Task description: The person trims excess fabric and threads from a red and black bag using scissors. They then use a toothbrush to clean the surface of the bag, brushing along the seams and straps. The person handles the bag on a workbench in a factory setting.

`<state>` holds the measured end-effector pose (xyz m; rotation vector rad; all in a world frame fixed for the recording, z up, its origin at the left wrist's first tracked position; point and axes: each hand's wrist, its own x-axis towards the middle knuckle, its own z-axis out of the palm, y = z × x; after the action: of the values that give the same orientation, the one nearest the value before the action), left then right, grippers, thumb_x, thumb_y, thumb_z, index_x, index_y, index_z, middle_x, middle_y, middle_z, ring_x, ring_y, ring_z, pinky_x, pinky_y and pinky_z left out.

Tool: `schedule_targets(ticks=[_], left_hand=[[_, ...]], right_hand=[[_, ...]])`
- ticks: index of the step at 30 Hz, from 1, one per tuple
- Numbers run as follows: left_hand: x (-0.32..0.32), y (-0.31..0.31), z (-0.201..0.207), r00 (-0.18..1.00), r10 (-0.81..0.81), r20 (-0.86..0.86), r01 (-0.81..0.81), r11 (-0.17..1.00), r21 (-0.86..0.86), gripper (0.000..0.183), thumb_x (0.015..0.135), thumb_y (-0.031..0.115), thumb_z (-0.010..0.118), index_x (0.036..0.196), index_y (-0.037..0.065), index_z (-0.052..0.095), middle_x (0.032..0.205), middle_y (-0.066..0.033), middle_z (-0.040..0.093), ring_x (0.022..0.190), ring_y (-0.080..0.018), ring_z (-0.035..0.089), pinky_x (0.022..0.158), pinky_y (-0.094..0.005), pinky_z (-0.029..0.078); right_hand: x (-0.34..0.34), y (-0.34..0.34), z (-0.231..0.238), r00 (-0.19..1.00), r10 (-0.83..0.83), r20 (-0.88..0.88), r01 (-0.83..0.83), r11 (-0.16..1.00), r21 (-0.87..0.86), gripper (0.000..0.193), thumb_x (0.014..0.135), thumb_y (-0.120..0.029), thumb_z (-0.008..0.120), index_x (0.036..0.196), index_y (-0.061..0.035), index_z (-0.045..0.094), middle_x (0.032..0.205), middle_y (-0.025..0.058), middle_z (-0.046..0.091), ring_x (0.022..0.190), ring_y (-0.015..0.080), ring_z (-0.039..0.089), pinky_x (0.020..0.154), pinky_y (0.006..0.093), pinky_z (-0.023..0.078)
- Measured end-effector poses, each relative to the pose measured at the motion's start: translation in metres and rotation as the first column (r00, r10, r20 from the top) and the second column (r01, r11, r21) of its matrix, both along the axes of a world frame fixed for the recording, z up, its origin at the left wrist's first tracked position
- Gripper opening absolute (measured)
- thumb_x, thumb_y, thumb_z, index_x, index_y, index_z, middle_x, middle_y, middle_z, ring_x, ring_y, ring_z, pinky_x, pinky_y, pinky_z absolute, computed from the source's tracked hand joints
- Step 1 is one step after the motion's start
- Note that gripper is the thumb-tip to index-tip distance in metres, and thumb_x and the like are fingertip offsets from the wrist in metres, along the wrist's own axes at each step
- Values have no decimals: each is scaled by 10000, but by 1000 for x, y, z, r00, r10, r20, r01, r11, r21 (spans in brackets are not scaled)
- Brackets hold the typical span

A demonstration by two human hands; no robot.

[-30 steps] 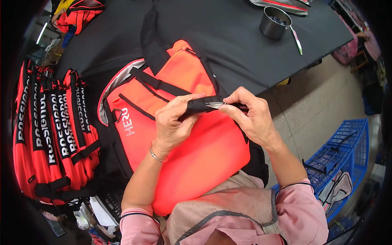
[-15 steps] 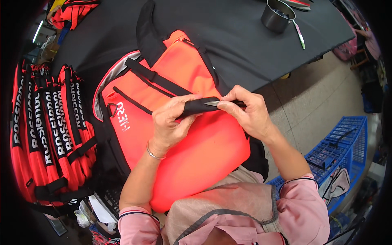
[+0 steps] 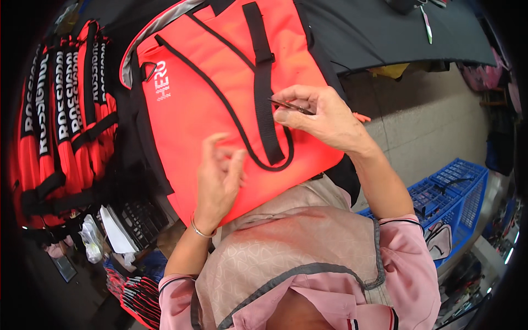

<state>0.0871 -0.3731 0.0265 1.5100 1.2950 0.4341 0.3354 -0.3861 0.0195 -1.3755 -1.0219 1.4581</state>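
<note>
A bright orange-red bag (image 3: pixel 187 126) lies over the table edge and my lap. Down its panel runs a black webbing strap (image 3: pixel 264 121) with a buckle, its lower end loose on the fabric. Beside that strap a thin black cord-like strap (image 3: pixel 228 110) curves into a loop. My right hand (image 3: pixel 324 118) pinches small dark thread snips (image 3: pixel 294 106), their points over the webbing strap. Somewhat blurred, my left hand (image 3: pixel 220 179) hovers above the lower left of the bag with fingers apart, holding nothing.
Several red-and-black bags (image 3: pixel 66 115) stand in a row at the left. A black-covered table (image 3: pixel 396 41) extends away, with a white-and-green pen-like tool (image 3: pixel 427 25) at its far right. Blue plastic crates (image 3: pixel 456 192) stand on the floor to my right.
My left hand has let go of the black strap and drawn back. The strap now lies flat along the bag. My right hand has lifted slightly with the snips, and the bag sits further forward.
</note>
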Motion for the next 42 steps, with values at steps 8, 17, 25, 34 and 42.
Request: schedule_targets(ticks=[8,17,25,34,42], left_hand=[[19,24,-14,947,19,320,106,924,-368,284,1012,160,622,1235,-15,605,1076,-100,723,916,-169,726,752,-338,639],[16,24,-30,770,240,591,22,916,-402,314,959,63,677,1258,1,604,1158,-104,710,974,-155,720,761,-311,651],[13,19,-22,766,126,630,28,973,-229,385,884,-49,726,1244,-51,588,1128,-99,707,953,-115,690,844,-245,592],[14,16,-22,769,173,615,23,954,-297,353,882,-37,740,1204,-45,597,1040,-86,723,884,-81,681,770,-210,583],[16,17,-22,721,219,658,23,941,-338,359,891,-39,724,1224,-43,591,1088,-110,722,928,-108,700,802,-234,605]], right_hand=[[3,-56,-1,754,553,-355,-509,833,217,262,866,-181,796,1034,9,730,840,15,662,712,87,588,594,271,469],[42,-99,36,944,281,172,-281,959,-20,305,765,-34,825,1065,-37,772,1080,136,741,915,204,726,805,299,571],[-21,-38,27,592,-375,714,-75,856,511,387,815,-161,812,1143,-18,662,896,100,693,760,243,660,664,338,534],[-30,-36,16,286,-474,833,-367,749,552,365,712,-246,862,1006,-92,712,832,9,651,668,162,585,549,300,457],[-30,-29,11,287,-504,815,-382,720,579,367,716,-250,862,1011,-90,713,828,6,649,659,161,578,541,295,449]])
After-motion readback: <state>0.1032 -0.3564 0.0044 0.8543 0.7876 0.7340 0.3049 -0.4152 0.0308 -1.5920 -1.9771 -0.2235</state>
